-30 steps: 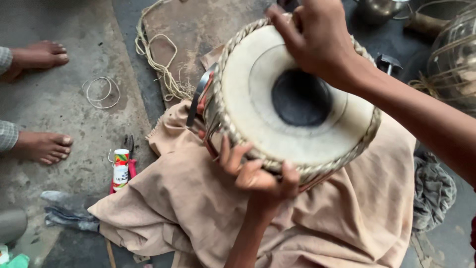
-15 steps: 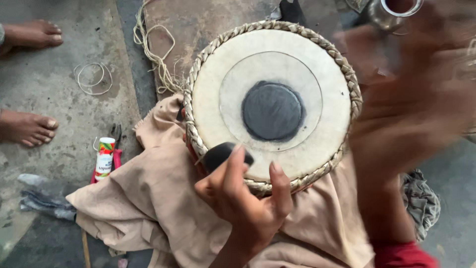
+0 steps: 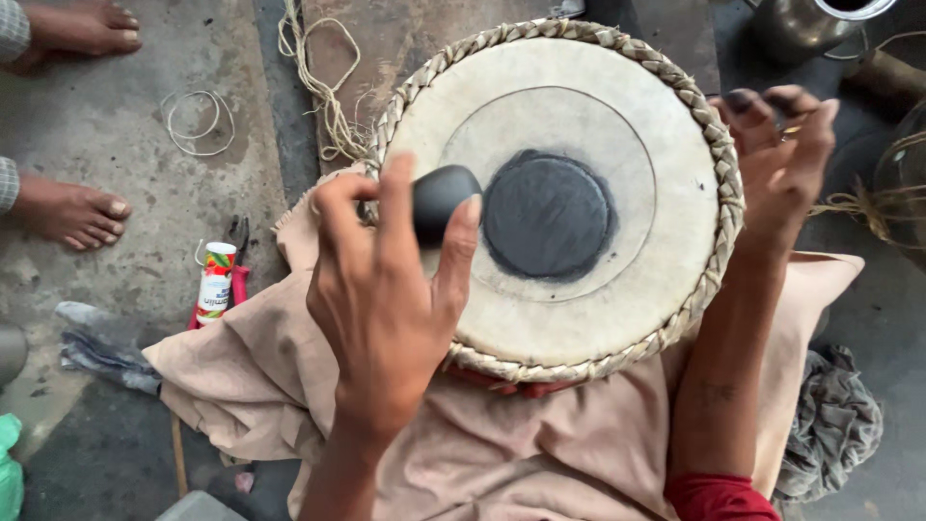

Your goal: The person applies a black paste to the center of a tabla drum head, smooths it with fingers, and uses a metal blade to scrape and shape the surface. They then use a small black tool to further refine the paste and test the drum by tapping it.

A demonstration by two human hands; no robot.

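Two bare hands work over a round drum that rests head-up on a tan cloth spread across the person's lap. Nearest the camera, the left hand has its fingers closed around a smooth black stone, held at the left part of the pale drumhead, just beside the dark circular patch at its centre. The right hand is at the drum's right edge, against the braided rim; its fingers are loosely curled with blackened tips, and whether it grips anything cannot be told. A red sleeve shows at that forearm's lower end. On the concrete floor to the left of the cloth stands a small tube-like container with a red object beside it, and a crumpled grey rag lies to the right. Farther off, loose cord trails near the drum's upper left, a wire loop lies on the floor, another person's bare feet sit at the left edge, and a metal vessel stands at the top right.
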